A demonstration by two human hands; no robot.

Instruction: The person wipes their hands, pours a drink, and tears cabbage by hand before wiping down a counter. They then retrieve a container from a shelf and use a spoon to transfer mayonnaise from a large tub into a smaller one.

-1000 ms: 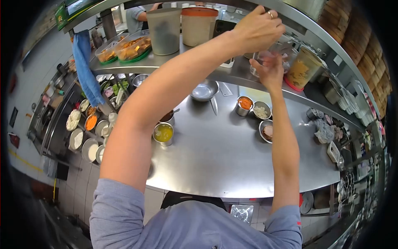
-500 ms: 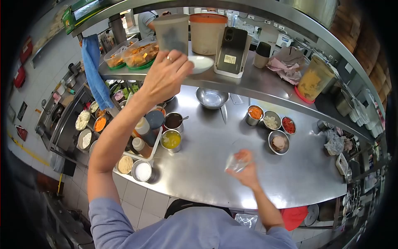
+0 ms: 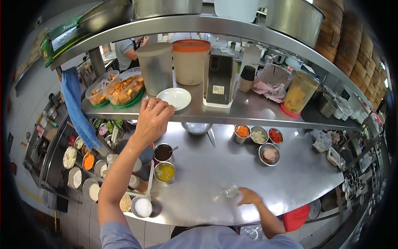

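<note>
My left hand (image 3: pixel 154 119), with a ring on one finger, reaches up to the shelf with its fingers bent at the near left rim of a small white plate (image 3: pixel 176 98). The fingers look closed on that rim, though the tips are partly hidden. Low over the table, my right hand (image 3: pixel 251 196) is slightly blurred, with thumb and fingers apart. Just left of its fingertips stands a small clear plastic cup (image 3: pixel 229 189) on the steel table (image 3: pixel 199 166).
On the shelf stand tubs of orange pieces (image 3: pixel 124 91), a tall grey container (image 3: pixel 155 68) and a phone (image 3: pixel 219 79). A knife (image 3: pixel 212 137) lies by a metal bowl (image 3: pixel 196 128). Small bowls of chopped food (image 3: pixel 258 135) sit right; sauce pots (image 3: pixel 165 171) and bottles sit left.
The view has tilted up. My right hand has let go of the clear cup, now standing on the table. The plate has shifted slightly left along the shelf with my left hand at it.
</note>
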